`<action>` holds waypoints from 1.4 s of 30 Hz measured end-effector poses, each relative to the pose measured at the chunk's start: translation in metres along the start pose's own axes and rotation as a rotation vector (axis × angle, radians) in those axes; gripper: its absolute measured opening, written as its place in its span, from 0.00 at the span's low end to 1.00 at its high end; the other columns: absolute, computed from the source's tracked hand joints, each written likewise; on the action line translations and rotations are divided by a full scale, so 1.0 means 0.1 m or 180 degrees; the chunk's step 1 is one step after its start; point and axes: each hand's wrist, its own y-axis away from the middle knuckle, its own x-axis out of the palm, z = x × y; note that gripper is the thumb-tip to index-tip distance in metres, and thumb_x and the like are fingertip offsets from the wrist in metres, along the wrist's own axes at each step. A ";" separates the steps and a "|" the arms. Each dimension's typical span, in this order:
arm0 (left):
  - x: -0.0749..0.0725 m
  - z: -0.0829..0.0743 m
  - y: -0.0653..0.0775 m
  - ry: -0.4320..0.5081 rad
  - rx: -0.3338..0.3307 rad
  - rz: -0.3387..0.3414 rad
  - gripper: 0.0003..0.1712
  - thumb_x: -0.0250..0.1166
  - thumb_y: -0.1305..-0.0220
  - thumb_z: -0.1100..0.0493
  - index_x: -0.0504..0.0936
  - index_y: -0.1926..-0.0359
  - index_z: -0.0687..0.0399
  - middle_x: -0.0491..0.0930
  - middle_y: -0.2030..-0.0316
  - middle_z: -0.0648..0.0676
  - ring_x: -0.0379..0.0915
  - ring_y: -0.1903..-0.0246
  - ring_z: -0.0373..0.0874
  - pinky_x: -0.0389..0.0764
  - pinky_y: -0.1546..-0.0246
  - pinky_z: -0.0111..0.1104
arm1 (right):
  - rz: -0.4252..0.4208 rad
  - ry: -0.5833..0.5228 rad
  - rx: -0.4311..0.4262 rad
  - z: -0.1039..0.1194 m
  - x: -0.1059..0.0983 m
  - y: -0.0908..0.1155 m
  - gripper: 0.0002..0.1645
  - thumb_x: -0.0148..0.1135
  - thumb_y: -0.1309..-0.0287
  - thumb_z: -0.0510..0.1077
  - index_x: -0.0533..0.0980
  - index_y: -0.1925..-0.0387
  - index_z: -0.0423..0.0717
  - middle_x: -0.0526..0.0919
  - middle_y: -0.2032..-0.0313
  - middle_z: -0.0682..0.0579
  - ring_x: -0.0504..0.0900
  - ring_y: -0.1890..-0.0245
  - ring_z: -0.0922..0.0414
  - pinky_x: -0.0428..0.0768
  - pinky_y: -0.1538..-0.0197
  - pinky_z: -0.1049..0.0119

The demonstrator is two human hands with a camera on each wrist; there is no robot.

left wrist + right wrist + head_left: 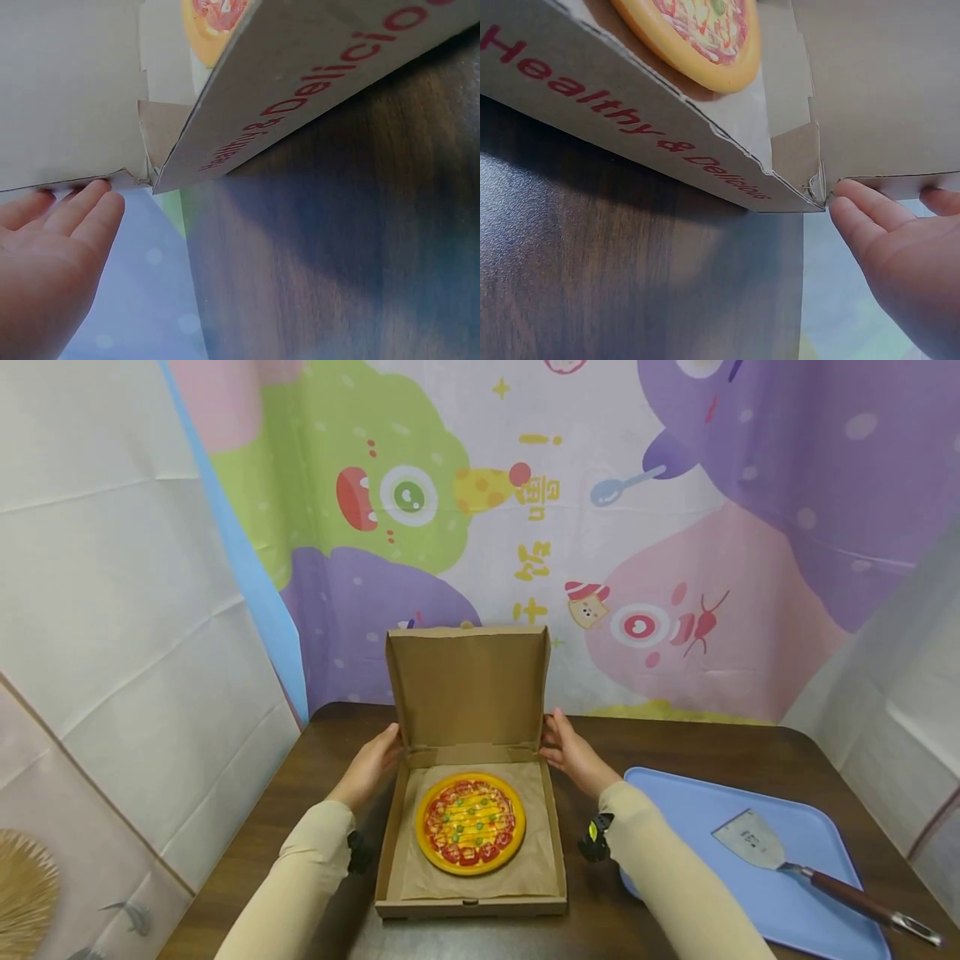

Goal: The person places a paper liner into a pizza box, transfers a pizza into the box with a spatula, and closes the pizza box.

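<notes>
A cardboard pizza box stands with its lid raised at the back. On brown paper inside it lies a round pizza with a yellow rim, red slices and green bits. My left hand is at the lid's left side near the hinge; in the left wrist view its extended fingers touch the lid's edge. On the opposite side, my right hand has its fingertips against the lid's lower right corner, as the right wrist view shows. Neither hand covers the pizza.
To the right, a blue tray holds a pizza server whose dark handle reaches past the tray's edge. The dark wooden table ends at a cartoon-printed curtain behind the box. A straw-coloured round object shows at far left.
</notes>
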 end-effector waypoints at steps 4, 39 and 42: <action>-0.01 -0.01 0.04 -0.0018 0.0014 0.0041 0.41 0.33 0.22 0.43 0.42 0.25 0.71 0.43 0.25 0.71 0.46 0.27 0.66 0.51 0.26 0.52 | 0.0081 -0.0029 0.0001 0.00 -0.01 0.03 0.50 0.16 0.31 0.73 0.31 0.23 0.42 0.39 0.25 0.30 0.52 0.27 0.34 0.50 0.24 0.44; 0.03 0.09 0.42 0.0138 -0.0114 0.0162 0.44 0.28 0.23 0.40 0.37 0.26 0.75 0.43 0.26 0.74 0.45 0.27 0.65 0.52 0.28 0.55 | -0.0002 -0.0109 -0.0154 -0.23 0.04 0.28 0.52 0.21 0.28 0.69 0.36 0.26 0.29 0.48 0.28 0.26 0.56 0.28 0.34 0.55 0.26 0.44; 0.04 0.10 0.46 0.0155 -0.0044 0.0154 0.41 0.27 0.22 0.43 0.39 0.26 0.73 0.44 0.27 0.75 0.46 0.27 0.67 0.52 0.28 0.56 | 0.0012 -0.0013 -0.0142 -0.23 0.05 0.32 0.54 0.21 0.28 0.70 0.35 0.27 0.26 0.49 0.29 0.25 0.57 0.29 0.34 0.55 0.26 0.44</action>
